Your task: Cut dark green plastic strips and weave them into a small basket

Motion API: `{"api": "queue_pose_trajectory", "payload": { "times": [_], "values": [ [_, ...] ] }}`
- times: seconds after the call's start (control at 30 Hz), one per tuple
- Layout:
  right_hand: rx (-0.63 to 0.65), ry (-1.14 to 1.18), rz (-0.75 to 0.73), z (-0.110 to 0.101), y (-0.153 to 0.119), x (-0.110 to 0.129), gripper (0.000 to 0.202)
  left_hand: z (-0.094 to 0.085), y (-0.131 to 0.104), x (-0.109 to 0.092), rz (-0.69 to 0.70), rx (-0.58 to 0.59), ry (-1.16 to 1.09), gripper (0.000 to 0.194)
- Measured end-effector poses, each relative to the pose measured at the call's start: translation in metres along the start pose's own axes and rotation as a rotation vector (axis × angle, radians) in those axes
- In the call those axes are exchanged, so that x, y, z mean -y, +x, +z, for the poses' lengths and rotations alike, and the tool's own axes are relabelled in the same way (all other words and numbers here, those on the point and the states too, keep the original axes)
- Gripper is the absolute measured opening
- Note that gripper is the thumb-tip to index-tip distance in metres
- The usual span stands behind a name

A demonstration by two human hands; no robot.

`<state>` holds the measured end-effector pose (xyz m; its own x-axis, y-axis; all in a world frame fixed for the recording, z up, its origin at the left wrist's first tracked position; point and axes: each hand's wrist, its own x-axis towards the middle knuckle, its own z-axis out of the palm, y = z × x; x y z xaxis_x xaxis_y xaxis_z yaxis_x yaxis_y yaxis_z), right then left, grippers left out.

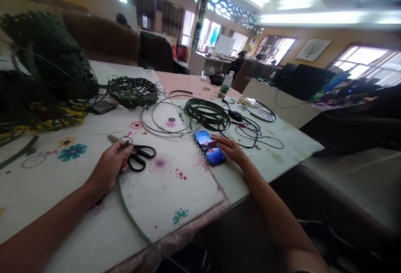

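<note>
My left hand (113, 162) is closed with thumb and finger pinched on a flat green strip (130, 218), which trails down over the table's front edge. Black-handled scissors (144, 152) lie under and beside those fingers, the blade tips poking out on the far side; whether the hand also grips them is hard to tell. My right hand (230, 148) has its fingers stretched over a phone (210, 147) with a lit blue screen, the fingertips at the glass. Behind the phone rests a coil of green strip (206, 114), with thin wire loops (150, 127) to its left.
A dark green woven basket (133, 92) stands at the back, left of centre. Larger green weaving (46, 59) fills the far left. A water bottle (226, 85), a computer mouse (235, 116) and a looped black cable (258, 133) occupy the right part of the table.
</note>
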<state>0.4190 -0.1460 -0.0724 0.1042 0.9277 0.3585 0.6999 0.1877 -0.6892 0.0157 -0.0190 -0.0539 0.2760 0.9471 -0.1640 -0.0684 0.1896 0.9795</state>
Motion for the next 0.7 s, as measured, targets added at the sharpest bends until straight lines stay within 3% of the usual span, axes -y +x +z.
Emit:
{"api": "queue_pose_trajectory", "payload": {
  "times": [0.17,0.3,0.5,0.7],
  "values": [
    [-0.137,0.002,-0.011,0.011,0.026,-0.008,0.032,0.001,0.0,0.001,0.012,0.002,0.007,0.025],
    [-0.225,-0.006,-0.014,0.013,0.019,-0.004,0.03,-0.001,0.001,0.002,0.017,0.006,0.015,0.031],
    [-0.198,0.016,-0.011,0.012,-0.007,0.013,0.017,-0.002,0.001,0.003,0.019,0.0,0.013,0.027],
    [-0.169,-0.01,-0.017,0.015,-0.014,0.022,0.02,-0.002,0.001,0.002,0.018,0.002,0.005,0.025]
  ]
}}
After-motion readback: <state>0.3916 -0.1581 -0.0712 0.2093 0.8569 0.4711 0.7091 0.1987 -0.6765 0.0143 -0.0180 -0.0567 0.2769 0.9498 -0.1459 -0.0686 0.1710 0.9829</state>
